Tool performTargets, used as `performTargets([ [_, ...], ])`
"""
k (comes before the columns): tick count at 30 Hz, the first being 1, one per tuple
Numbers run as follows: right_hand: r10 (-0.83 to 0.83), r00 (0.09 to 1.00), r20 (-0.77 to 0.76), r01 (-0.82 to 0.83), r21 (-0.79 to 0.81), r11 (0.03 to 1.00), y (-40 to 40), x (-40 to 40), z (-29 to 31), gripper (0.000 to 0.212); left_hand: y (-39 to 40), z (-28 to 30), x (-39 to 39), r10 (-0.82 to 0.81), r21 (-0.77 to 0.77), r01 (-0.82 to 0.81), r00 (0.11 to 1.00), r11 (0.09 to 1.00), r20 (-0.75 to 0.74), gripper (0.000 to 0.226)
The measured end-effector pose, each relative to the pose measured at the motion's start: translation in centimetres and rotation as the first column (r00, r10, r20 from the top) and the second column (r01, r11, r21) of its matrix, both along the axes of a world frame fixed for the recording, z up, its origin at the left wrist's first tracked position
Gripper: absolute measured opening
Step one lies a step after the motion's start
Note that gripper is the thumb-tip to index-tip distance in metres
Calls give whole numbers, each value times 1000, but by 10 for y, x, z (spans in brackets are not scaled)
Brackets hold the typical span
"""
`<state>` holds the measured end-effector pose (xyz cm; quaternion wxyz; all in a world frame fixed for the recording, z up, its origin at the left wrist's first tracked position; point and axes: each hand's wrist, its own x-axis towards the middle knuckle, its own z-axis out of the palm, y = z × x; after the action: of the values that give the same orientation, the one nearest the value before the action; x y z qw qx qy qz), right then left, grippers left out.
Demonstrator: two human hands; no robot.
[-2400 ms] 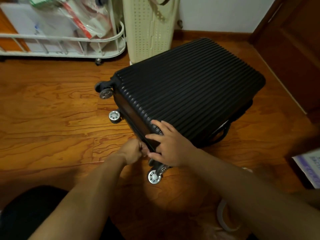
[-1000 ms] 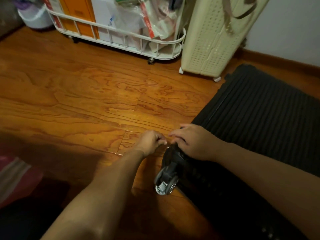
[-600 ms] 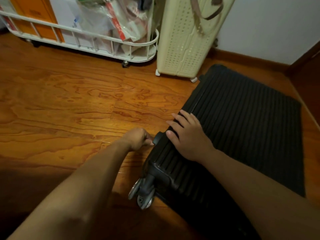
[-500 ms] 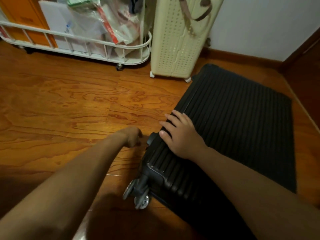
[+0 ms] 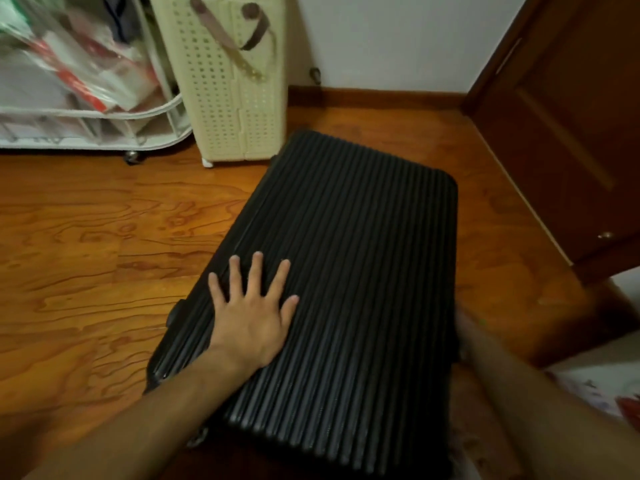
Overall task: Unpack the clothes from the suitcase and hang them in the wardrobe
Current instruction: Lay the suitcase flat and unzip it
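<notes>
A black ribbed hard-shell suitcase (image 5: 363, 271) lies flat and closed on the wooden floor. My left hand (image 5: 252, 313) rests palm down on its lid near the left edge, fingers spread, holding nothing. My right arm runs along the suitcase's right side. My right hand (image 5: 465, 327) is blurred at the right edge of the shell and mostly hidden by it, so its grip does not show. No clothes are visible.
A cream perforated hamper (image 5: 235, 98) stands just beyond the suitcase's far left corner. A white wire cart (image 5: 104, 116) full of bags is to its left. A dark wooden door panel (image 5: 571, 133) with a small knob fills the right. White patterned fabric (image 5: 606, 386) lies lower right.
My left hand has left the suitcase's left side and now lies flat on the lid. My right hand has come off the lid and gone to the right edge. The view swung right.
</notes>
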<state>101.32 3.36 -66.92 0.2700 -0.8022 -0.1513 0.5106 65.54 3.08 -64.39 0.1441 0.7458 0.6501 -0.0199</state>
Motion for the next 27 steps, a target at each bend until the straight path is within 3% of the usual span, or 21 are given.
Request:
performTargets([
  [3,-107,961,-255,91,-75,993,-29,-8,-12,36,-1,10,6,62,-107,-65,998,992,-28,65],
  [9,-210,900,-383,151,-180,972,-28,-6,6,33,31,51,10,49,-446,-108,989,888,-143,70],
  [12,-280,849,-447,197,-225,954,-26,-10,6,44,49,60,13,73,-574,-155,984,804,-162,75],
  [18,-395,805,-443,238,-369,899,-25,-32,31,58,65,97,21,269,-705,-202,963,680,-16,78],
  [20,-372,830,-416,198,-403,894,-22,-44,52,62,58,113,21,271,-764,-143,962,629,43,83],
  [22,-361,858,-365,205,-400,893,-22,-51,73,67,48,127,18,236,-807,-91,970,584,61,73],
  [25,-362,887,-286,248,-365,897,-32,-61,103,96,42,155,7,265,-805,-81,959,588,97,63],
  [27,-339,893,-296,234,-337,912,-36,-73,137,88,48,178,-10,336,-797,-52,922,602,193,59],
])
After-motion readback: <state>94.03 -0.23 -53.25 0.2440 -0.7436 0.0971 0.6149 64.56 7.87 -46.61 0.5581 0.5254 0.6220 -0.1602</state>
